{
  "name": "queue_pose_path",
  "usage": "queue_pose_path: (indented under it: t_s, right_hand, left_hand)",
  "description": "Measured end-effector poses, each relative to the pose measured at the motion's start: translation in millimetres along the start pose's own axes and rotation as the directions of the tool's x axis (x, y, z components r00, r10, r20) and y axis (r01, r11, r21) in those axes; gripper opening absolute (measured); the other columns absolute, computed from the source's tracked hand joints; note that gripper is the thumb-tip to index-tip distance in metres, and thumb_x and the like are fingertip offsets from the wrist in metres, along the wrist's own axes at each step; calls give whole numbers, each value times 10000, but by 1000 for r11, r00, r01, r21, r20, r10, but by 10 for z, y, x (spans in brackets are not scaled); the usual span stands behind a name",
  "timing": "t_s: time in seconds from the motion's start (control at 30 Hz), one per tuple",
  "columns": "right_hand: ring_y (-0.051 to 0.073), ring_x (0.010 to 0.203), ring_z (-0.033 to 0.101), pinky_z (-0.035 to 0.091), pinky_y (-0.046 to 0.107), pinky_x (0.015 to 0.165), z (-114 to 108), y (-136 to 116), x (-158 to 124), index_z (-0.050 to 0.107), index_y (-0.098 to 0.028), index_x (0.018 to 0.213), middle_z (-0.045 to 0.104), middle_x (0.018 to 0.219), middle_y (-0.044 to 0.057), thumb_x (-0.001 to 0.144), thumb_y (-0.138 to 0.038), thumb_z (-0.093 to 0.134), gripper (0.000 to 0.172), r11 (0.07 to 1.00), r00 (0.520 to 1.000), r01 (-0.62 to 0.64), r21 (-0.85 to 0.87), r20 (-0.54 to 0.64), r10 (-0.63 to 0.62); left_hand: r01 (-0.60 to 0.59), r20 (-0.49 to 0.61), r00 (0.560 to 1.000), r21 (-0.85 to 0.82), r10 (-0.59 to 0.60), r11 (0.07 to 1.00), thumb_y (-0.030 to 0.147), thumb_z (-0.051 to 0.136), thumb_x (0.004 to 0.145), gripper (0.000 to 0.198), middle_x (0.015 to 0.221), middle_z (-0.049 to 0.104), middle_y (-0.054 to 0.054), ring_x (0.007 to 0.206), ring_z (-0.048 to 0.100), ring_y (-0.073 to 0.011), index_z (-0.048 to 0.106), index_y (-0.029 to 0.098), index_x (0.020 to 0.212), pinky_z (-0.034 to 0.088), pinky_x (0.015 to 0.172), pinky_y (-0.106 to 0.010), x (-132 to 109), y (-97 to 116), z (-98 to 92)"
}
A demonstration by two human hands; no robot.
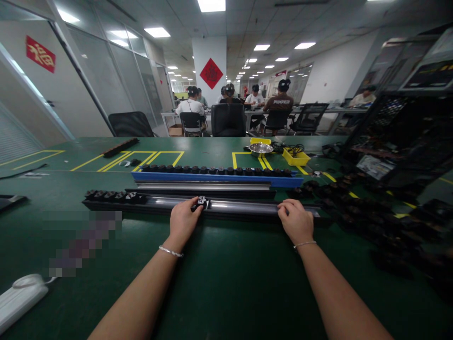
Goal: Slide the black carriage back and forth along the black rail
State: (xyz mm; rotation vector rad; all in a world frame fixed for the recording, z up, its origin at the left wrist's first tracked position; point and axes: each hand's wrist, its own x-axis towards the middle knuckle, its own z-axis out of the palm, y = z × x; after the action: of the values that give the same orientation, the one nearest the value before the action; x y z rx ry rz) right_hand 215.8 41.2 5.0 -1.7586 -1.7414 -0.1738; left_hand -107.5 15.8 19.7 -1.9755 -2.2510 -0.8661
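A long black rail [244, 208] with a shiny grey channel lies crosswise on the green table. My left hand [183, 219] pinches a small black part with a silvery top [202, 201] between thumb and finger, at the channel's middle. Farther right, my right hand [296, 221] is closed over the rail, fingertips at its channel. Several similar black parts [110, 194] sit in a row at the rail's left end. Just behind lie a second rail [205, 186] and a blue strip [215, 178] carrying a row of black parts.
Many dark parts [399, 236] are heaped on the right. A metal bowl [261, 149] and a yellow bin [296, 157] stand farther back. Another dark rail [121, 147] lies at the back left. A white object [23, 297] with a cord is at the near left. People sit beyond.
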Motion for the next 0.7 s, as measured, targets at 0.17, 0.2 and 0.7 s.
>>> queue_pose_path:
  t_s: [0.17, 0.2, 0.7]
  right_hand:
    - [145, 862, 545, 274, 305, 663, 11, 10, -1, 678, -221, 781, 617, 1009, 10, 804, -255, 427, 254, 1000, 1000, 3, -3, -12, -3]
    - [146, 863, 544, 275, 305, 664, 10, 12, -1, 678, -221, 781, 616, 1010, 11, 804, -255, 429, 252, 1000, 1000, 2, -4, -9, -2]
    - [152, 865, 539, 274, 301, 661, -11, 6, 2, 673, -220, 772, 618, 1004, 19, 802, -262, 418, 260, 1000, 1000, 14, 13, -5, -14]
  left_hand:
    - [-9, -6, 1000, -9, 9, 1000, 344, 532, 822, 352, 1043, 690, -44, 959, 624, -214, 614, 202, 1134, 455, 859, -326, -6, -25, 17]
    - [-7, -5, 1000, -14, 7, 1000, 341, 534, 821, 351, 1047, 689, -43, 962, 623, -214, 614, 203, 1134, 454, 861, -327, -7, -25, 16]
    - [-79, 4, 997, -82, 79, 994, 254, 542, 812, 340, 984, 703, -44, 966, 620, -213, 564, 187, 1145, 423, 922, -372, -40, 24, 0]
